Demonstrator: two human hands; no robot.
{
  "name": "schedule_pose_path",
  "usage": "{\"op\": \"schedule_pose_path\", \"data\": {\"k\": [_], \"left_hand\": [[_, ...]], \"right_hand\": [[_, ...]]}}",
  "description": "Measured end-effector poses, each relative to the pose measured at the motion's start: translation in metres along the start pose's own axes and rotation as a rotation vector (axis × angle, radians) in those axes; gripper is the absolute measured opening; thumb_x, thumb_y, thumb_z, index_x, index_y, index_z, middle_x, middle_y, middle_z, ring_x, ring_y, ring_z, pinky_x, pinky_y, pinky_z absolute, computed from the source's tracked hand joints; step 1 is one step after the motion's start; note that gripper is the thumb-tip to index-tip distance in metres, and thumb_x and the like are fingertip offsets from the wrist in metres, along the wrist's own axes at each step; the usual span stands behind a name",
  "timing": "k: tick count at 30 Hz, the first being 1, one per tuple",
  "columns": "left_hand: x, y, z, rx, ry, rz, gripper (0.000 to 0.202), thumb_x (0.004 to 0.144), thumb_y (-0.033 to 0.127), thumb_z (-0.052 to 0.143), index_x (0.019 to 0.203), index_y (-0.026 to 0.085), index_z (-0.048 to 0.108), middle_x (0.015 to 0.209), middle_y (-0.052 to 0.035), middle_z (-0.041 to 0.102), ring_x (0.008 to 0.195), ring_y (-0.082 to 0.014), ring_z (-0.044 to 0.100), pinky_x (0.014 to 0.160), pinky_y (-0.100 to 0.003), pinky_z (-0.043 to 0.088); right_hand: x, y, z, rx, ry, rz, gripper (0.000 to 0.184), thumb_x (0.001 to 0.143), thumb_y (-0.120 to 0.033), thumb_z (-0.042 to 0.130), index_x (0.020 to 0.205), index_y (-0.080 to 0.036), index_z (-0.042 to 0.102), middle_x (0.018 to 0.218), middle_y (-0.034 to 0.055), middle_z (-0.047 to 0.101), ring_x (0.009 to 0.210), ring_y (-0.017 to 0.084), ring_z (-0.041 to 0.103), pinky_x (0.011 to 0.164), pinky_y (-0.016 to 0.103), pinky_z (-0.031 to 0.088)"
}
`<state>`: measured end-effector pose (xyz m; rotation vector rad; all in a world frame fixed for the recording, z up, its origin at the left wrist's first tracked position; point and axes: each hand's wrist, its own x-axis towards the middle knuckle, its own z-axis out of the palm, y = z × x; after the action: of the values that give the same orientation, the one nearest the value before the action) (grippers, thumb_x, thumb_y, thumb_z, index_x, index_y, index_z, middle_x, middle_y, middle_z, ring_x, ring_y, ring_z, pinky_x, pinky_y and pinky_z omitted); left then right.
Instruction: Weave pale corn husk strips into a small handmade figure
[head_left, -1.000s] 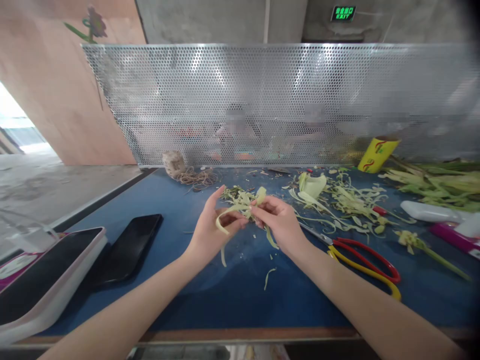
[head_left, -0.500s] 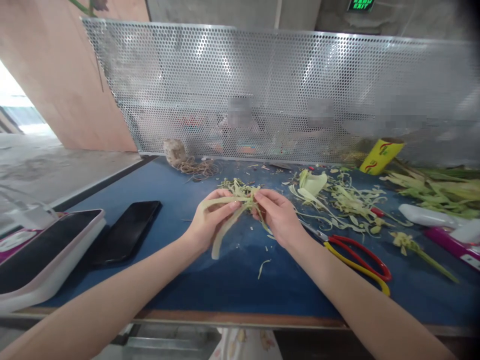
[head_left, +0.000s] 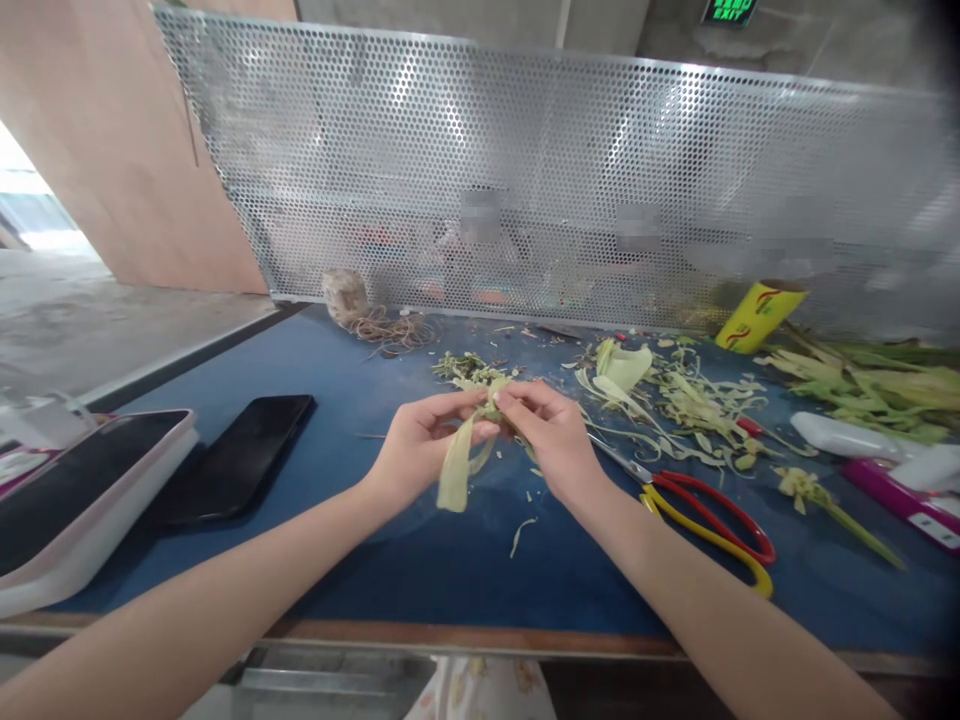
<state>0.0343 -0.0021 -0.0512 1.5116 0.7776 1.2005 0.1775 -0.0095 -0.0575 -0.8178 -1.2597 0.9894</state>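
A pale green corn husk strip hangs down in front of the fingers of my left hand, which is closed on it. My right hand pinches the bunched upper part of the same husk between thumb and fingers. Both hands meet above the middle of the blue table, fingertips nearly touching. Part of the bunch is hidden behind the fingers. Just beyond them lies a small heap of green scraps. Scissors with red and yellow handles rest beside my right forearm.
Shredded husk and whole corn husks lie to the right, near a yellow tube. At left are a black phone and a white-rimmed case. Twine lies before a perforated metal screen.
The strip, earlier looped over my left thumb and fingers, now hangs downward in front of them. My fingers have drawn closer round the bunched part. The view has shifted slightly.
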Motion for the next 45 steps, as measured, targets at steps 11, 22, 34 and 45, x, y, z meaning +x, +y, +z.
{"op": "schedule_pose_path", "data": {"k": [11,22,34,45], "left_hand": [[0.001,-0.003,-0.001,0.262,0.036,0.150,0.017,0.061,0.030,0.069,0.072,0.017,0.067,0.069,-0.0015,0.054,0.062,-0.0123,0.050,0.060,-0.026,0.042],[0.002,0.003,0.001,0.174,-0.142,-0.033,0.014,0.064,0.028,0.067,0.063,0.015,0.067,0.070,-0.0035,0.061,0.066,-0.0142,0.054,0.064,-0.026,0.043],[0.001,0.007,-0.003,0.127,-0.142,-0.185,0.033,0.077,0.040,0.051,0.086,0.013,0.068,0.081,-0.0089,0.069,0.081,-0.0197,0.060,0.071,-0.028,0.044],[-0.001,0.007,0.000,0.233,-0.168,-0.177,0.022,0.064,0.029,0.066,0.076,0.011,0.069,0.071,-0.0056,0.069,0.064,-0.0166,0.060,0.061,-0.026,0.046]], "right_hand": [[0.002,0.004,-0.002,-0.122,0.005,-0.059,0.009,0.064,-0.031,0.064,0.064,-0.022,0.063,0.073,-0.0001,0.056,0.063,0.012,0.049,0.059,0.025,0.039],[0.001,-0.003,0.000,-0.038,0.056,-0.003,0.009,0.060,-0.027,0.067,0.059,-0.021,0.061,0.071,-0.0009,0.054,0.065,0.012,0.048,0.059,0.025,0.038],[0.007,-0.006,-0.007,0.007,-0.051,0.068,0.011,0.065,-0.030,0.064,0.069,-0.020,0.062,0.062,-0.0027,0.058,0.054,0.009,0.052,0.051,0.022,0.042],[0.002,-0.004,-0.004,-0.138,0.010,-0.019,0.010,0.064,-0.027,0.064,0.063,-0.019,0.059,0.064,-0.0015,0.056,0.055,0.010,0.051,0.053,0.024,0.041]]}}
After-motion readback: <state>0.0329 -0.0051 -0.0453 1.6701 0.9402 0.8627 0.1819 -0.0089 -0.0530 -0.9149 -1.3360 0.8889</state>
